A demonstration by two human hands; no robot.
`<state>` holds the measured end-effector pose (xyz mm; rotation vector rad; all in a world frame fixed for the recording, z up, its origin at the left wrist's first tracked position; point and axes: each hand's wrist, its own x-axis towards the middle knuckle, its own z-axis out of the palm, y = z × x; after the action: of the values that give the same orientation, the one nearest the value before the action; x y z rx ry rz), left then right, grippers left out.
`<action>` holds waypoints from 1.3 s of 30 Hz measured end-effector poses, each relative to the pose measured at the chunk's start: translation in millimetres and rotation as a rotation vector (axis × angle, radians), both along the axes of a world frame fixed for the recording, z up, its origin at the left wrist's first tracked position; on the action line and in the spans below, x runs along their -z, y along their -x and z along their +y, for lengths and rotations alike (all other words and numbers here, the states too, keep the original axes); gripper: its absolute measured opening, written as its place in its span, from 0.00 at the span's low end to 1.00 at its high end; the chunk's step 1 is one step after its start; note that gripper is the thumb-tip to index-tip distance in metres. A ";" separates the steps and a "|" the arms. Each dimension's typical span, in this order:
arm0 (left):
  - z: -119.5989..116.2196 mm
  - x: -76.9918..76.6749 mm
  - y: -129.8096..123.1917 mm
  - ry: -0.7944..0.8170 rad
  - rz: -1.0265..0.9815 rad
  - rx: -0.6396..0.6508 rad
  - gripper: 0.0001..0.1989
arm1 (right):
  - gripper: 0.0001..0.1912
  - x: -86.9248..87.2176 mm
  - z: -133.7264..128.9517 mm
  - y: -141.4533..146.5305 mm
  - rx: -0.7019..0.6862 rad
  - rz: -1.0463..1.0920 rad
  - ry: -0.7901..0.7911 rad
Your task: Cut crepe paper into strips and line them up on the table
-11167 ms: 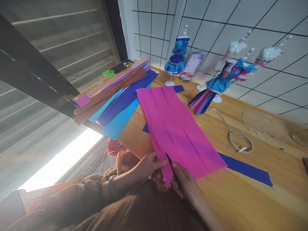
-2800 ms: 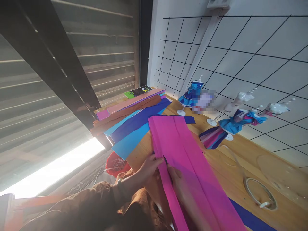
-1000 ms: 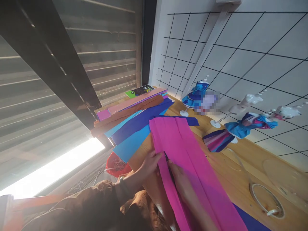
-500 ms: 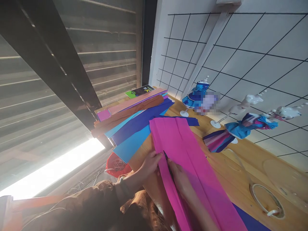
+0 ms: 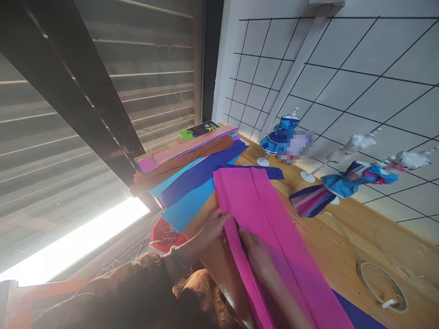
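A long sheet of bright pink crepe-like paper (image 5: pixel 274 228) stretches over the table toward me, with a narrow strip cut partly away along its left side. My left hand (image 5: pixel 215 225) pinches the sheet's left edge just ahead of the cut. In my right hand (image 5: pixel 257 251) are dark scissors (image 5: pixel 236 222), mostly hidden by the fingers. Their blades sit in the paper at the head of the slit, close to my left fingertips.
Blue and brown paper sheets (image 5: pixel 192 183) are piled beyond the pink one on the wooden table (image 5: pixel 343 242). Small dress forms (image 5: pixel 360 178) stand at the right by the tiled wall. A white ring (image 5: pixel 382 285) lies at right; a red bag (image 5: pixel 166 235) hangs below the table's left edge.
My left hand has slid slightly up and left along the paper's edge. The scissors and my right hand stay almost where they were.
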<state>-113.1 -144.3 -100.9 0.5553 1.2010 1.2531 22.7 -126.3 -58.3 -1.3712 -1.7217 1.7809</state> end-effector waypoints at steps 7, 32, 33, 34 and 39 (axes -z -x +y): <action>1.0 -0.5 -1.4 0.015 -0.020 0.011 0.14 | 0.21 -1.6 3.7 3.4 -0.002 -0.012 -0.024; -1.3 0.3 5.1 0.027 -0.036 -0.008 0.11 | 0.25 2.3 9.1 18.6 -0.014 0.018 0.002; -1.6 -0.2 4.4 0.032 -0.037 -0.009 0.11 | 0.26 3.0 9.5 18.9 -0.020 0.004 0.005; -2.2 -1.0 3.7 0.032 -0.039 -0.010 0.10 | 0.27 3.5 9.9 19.1 -0.030 -0.007 0.008; -5.0 -7.0 2.4 0.006 -0.022 -0.037 0.12 | 0.30 3.0 9.8 21.3 -0.024 -0.029 0.004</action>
<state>-115.5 -149.3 -93.9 0.5160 1.2009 1.2834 1.4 -116.5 -61.3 -1.3903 -1.7576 1.7863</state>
